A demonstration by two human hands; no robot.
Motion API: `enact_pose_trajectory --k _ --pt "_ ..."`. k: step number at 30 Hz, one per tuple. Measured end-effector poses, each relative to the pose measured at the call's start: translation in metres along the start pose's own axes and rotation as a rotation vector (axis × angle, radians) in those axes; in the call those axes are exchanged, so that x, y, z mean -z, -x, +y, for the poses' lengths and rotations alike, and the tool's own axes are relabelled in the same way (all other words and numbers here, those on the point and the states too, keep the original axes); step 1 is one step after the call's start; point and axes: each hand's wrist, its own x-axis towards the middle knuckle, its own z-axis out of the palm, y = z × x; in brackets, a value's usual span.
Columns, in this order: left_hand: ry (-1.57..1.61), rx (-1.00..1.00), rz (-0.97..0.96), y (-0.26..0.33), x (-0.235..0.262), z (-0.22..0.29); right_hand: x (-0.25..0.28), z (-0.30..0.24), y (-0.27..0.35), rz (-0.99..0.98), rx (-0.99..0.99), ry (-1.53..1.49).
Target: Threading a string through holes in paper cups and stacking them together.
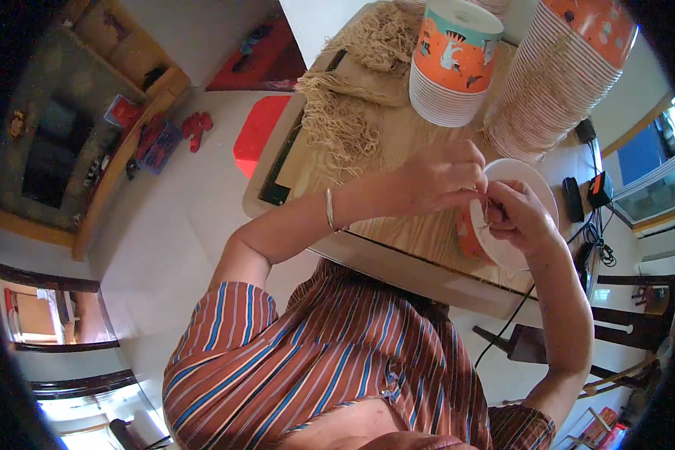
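Observation:
Over the near right part of the wooden table, my left hand [444, 178] and my right hand [519, 216] meet with their fingertips close together. Both are closed in a pinch; what lies between the fingers is too small to make out. Just beneath and behind them is an orange paper tub [474, 238] with a wide white rim, partly hidden by my right hand. Bundles of tan twine [345, 124] lie loose to the left of my hands, and another twine heap [382, 36] sits farther back.
Behind my hands stands an upturned stack of orange and teal paper tubs [456, 64]. A taller tub stack [553, 86] leans at the back right. Black cables [595, 236] and a black adapter [600, 189] are beyond the right edge. A red stool [259, 135] stands left of the wooden table [405, 234].

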Motion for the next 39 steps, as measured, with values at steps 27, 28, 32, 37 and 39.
enact_pose_trajectory --k 27,28,32,37,39 --pt "0.597 0.620 0.098 0.021 -0.027 0.017 -0.008 0.009 0.014 0.019 0.147 -0.042" --pt "0.609 0.692 0.138 0.019 -0.028 0.020 -0.009 0.008 0.016 0.053 0.186 0.024" --pt "0.493 0.798 0.188 0.017 -0.033 0.020 -0.023 0.003 0.021 0.215 0.213 0.215" --pt "0.411 0.814 0.174 0.008 -0.033 0.022 -0.014 0.030 0.008 0.343 0.602 0.478" --pt "0.394 0.800 0.168 0.006 -0.032 0.022 -0.015 0.030 0.011 0.416 0.693 0.588"
